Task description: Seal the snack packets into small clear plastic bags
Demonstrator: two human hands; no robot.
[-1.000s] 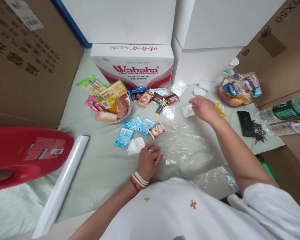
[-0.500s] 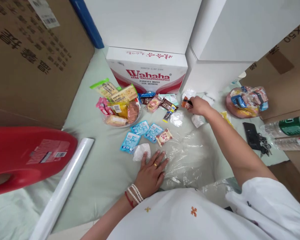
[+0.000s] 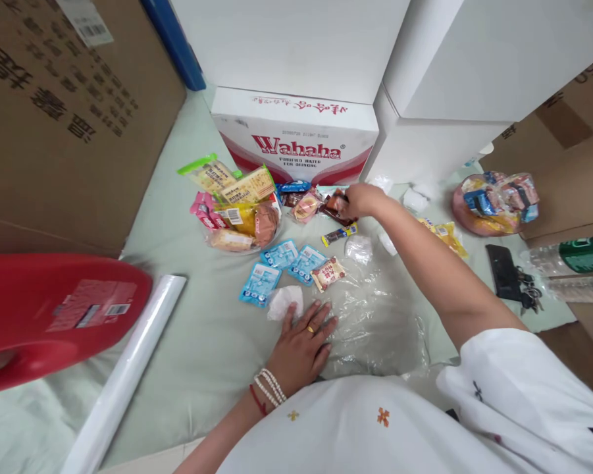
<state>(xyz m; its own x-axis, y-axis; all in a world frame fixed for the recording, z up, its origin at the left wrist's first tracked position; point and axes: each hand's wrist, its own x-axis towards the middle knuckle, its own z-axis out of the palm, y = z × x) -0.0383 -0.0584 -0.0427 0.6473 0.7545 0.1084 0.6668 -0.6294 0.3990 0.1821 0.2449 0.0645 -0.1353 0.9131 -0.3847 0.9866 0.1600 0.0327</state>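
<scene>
My right hand (image 3: pixel 364 201) is closed on a small orange-and-dark snack packet, now largely hidden by the fingers, over a dark brown packet (image 3: pixel 332 207) in front of the water carton. Just left of it lie a pink round-faced packet (image 3: pixel 305 207) and a blue packet (image 3: pixel 295 187). A thin yellow-and-dark stick packet (image 3: pixel 339 235) is below that hand. My left hand (image 3: pixel 301 339) rests flat, fingers spread, on the pale green cloth, its fingertips by a crumpled white tissue (image 3: pixel 285 303) and clear plastic film (image 3: pixel 380 322). Beyond are blue sachets (image 3: pixel 260 284) and a cream-and-brown packet (image 3: pixel 328 273).
A clear bowl of snacks (image 3: pixel 232 241) stands at left, another snack-filled bowl (image 3: pixel 484 220) at right. A Wahaha carton (image 3: pixel 296 141) closes off the back. A red jug (image 3: pixel 59 316) and white roll (image 3: pixel 128 368) lie left; a phone (image 3: pixel 502 271), keys and bottles lie right.
My right hand has moved left with the orange-and-dark packet, from beside the crumpled plastic to over the brown packet. The stick packet has shifted. My left hand stays flat.
</scene>
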